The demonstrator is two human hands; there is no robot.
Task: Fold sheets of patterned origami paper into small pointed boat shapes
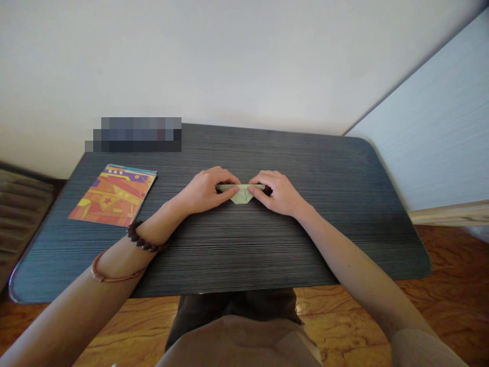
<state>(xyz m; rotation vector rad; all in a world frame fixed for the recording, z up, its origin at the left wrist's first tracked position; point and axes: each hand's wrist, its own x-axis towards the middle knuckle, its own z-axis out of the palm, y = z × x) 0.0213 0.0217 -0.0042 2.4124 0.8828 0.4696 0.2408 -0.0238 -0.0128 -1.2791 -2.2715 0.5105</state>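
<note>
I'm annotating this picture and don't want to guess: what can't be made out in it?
- Head view: parts of the folded pale green paper, hidden by the left hand and right hand.
- Head view: whatever is at the table's far left corner, masked by pixelation.
- Head view: white marks on the orange booklet, too small to read.

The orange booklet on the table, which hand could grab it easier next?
Probably the left hand: it is nearer the orange booklet, on the left of the table. The right hand is farther, beyond the folded green paper. Both hold that paper, so the left would have to let go first.
</note>
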